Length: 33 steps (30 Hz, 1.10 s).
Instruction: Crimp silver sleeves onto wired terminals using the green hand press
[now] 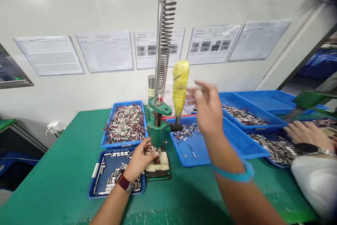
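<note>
Right hand (209, 111) loosely open, empty, beside yellow-wrapped lever handle (180, 84); left hand (139, 158) curled at arbor press (157, 135), hold unclear: likely positioning, needing alignment.

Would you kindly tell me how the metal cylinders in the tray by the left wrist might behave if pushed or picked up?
The metal cylinders look round-sided, so loose ones would probably roll when pushed, though the blue tray has raised edges that should contain them. Their shiny surfaces may feel slippery, and they are likely stiff.
</note>
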Available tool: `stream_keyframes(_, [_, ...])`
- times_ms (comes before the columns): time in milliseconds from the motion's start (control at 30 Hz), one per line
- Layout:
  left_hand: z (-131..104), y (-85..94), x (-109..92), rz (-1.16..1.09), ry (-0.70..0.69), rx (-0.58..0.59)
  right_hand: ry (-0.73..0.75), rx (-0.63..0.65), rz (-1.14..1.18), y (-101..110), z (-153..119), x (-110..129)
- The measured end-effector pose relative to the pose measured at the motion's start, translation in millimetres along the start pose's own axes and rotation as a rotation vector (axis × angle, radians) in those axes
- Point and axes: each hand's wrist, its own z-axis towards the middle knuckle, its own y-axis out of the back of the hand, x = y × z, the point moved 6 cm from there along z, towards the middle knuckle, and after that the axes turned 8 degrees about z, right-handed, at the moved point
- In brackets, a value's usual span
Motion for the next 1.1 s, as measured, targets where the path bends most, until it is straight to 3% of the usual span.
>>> stream_keyframes(67, [-2,0.6,-2,0.044,0.019,-0.015,-0.078,0.225,0.144,-35,48,14])
stream_keyframes(133, [-3,2.3,-6,0.077,0.029,-0.03,-0.177,0.355,0.264,-56,61,24])
stream_keyframes(200, [-3,3.8,-7,0.093,0.028,-0.03,-0.163,0.373,0.337,-59,44,42])
stream_keyframes(300, [-2,4.5,-6,0.121,0.02,-0.021,-0.068,0.299,0.286,-42,-2,73])
stream_keyframes(400, [-2,5.3,-3,0.135,0.015,-0.043,-0.072,0.26,0.185,-27,-25,77])
stream_keyframes(467, [-2,5.6,0,0.102,0.037,-0.053,-0.058,0.295,0.164,-19,-25,56])
stream_keyframes(567, [-3,5.3,4,0.045,0.083,-0.044,-0.081,0.389,-0.076,9,-20,-14])
stream_keyframes(667, [-5,5.3,5,-0.009,0.112,-0.046,-0.279,0.596,-0.539,60,-32,-102])
stream_keyframes(733, [-6,4.4,6,-0.033,0.122,-0.058,-0.397,0.678,-0.677,98,-44,-140])
stream_keyframes(833, [-4,1.0,5,-0.045,0.107,-0.1,-0.475,0.715,-0.718,132,-59,-162])
stream_keyframes(1000, [10,-0.2,5,-0.167,0.183,-0.127,-0.526,0.727,-0.823,136,-81,-171])
stream_keyframes(1033, [14,9.9,2,-0.147,0.168,-0.202,-0.528,0.723,-0.844,133,-85,-172])
stream_keyframes(1100, [16,45.5,-15,0.074,0.043,-0.474,-0.53,0.714,-0.877,130,-91,-174])
